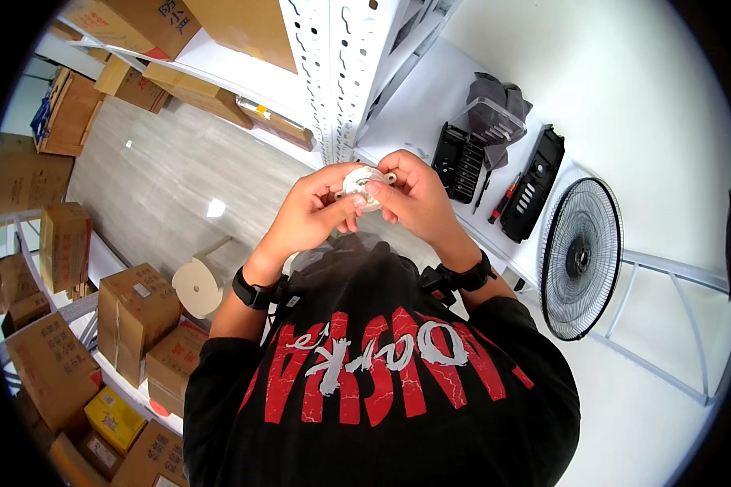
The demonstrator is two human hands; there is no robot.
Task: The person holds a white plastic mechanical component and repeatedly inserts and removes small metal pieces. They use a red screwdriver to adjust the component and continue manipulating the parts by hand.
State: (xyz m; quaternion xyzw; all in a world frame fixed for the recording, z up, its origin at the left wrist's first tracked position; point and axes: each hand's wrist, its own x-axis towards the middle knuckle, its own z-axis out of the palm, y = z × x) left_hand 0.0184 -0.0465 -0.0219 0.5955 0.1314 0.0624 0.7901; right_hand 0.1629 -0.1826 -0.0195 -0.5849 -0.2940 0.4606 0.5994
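Observation:
A small round white plastic part [365, 177] with little holed ears at its sides is held up in front of my chest, between both hands. My left hand [307, 209] grips it from the left, with the thumb on its lower edge. From the other side my right hand [421, 201] pinches it, its thumb lying across the face and its fingers behind the rim. Fingers cover much of the part, so its centre is only partly seen.
On the white shelf at right lie a black bit case [460, 161], a thin screwdriver [482, 191], a red-and-black tool [504, 200], a long black slotted part [533, 185] and a grey bag [495, 109]. A fan [581, 252], a perforated post [333, 73] and stacked cartons [138, 312] surround me.

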